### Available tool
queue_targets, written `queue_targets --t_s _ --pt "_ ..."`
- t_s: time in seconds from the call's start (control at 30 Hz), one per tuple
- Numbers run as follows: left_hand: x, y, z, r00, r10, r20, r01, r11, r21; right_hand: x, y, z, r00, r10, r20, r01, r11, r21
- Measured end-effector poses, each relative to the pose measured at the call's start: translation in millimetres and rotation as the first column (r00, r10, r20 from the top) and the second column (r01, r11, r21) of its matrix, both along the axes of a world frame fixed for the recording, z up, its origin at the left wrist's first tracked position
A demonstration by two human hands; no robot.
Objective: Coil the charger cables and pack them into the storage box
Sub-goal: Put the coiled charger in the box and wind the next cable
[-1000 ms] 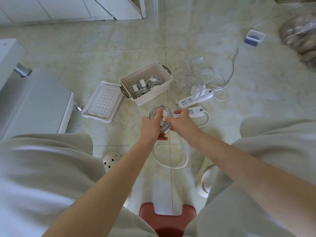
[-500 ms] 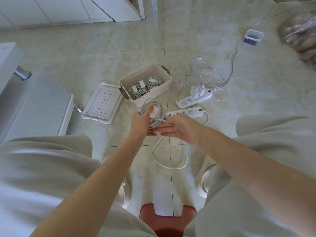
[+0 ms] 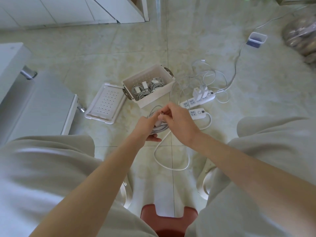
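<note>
My left hand grips a coil of grey-white charger cable above the floor. My right hand pinches the cable's plug end at the top of the coil. Just beyond stands the white storage box, open, with several coiled cables and chargers inside. Its perforated lid lies on the floor to the left of the box. More loose white cables lie tangled to the right of the box.
Two white power strips lie right of the box, with chargers plugged into the far one. A thick white cord loops on the tiles between my knees. A small clear container sits far right. A white appliance is at left.
My right hand rose from under the coil and now pinches the plug end above it. My left hand kept hold of the coil and shifted slightly toward me.
</note>
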State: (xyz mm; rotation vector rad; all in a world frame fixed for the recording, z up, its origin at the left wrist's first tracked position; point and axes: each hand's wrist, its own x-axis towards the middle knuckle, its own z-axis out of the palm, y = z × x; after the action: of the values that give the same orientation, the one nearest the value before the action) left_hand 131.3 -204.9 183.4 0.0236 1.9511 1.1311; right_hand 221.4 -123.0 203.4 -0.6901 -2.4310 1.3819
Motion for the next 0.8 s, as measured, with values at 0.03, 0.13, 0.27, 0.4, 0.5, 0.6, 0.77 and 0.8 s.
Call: queue_targets --t_s 0.03,0.13,0.27,0.4,0.5,0.6,0.77,0.8 --pt "-0.6 -0.3 -0.7 1.000 -0.009 0.018 0.009 1.000 0.009 0.0 0.9 1.9 0.999 -0.031 -0.023 0.031 0.999 -0.027" --pt "-1.3 -3.0 -5.3 0.998 -0.024 0.059 0.023 1.000 0.020 -1.2 -1.2 7.5 0.990 -0.094 -0.106 0.085 0.992 -0.091" --pt "3.4 -4.2 -14.7 0.994 0.018 0.107 -0.021 0.999 0.028 0.4 -5.8 12.5 0.984 -0.088 -0.157 0.067 0.989 -0.134" --pt "4.4 -1.3 -17.2 0.987 0.105 0.122 -0.117 0.989 0.092 -1.8 -0.3 15.9 0.951 -0.227 -0.208 0.161 0.943 -0.292" --pt "0.8 7.6 -6.6 0.986 0.157 0.057 -0.165 0.968 0.188 -2.6 24.1 20.5 0.833 -0.542 -0.110 0.303 0.613 -0.729" --pt "5.7 16.0 15.4 0.982 0.173 -0.069 -0.152 0.957 0.248 0.7 46.0 16.2 0.747 -0.642 0.173 0.267 0.051 -0.962" --pt "21.7 11.7 27.8 0.890 0.091 -0.447 0.043 0.959 0.280 -1.7 45.4 -3.6 0.789 -0.526 0.317 0.371 -0.003 -0.929" --pt "22.7 6.8 28.2 0.857 0.042 -0.513 0.112 0.958 0.265 -1.4 41.9 -9.0 0.808 -0.489 0.328 0.391 0.030 -0.920"
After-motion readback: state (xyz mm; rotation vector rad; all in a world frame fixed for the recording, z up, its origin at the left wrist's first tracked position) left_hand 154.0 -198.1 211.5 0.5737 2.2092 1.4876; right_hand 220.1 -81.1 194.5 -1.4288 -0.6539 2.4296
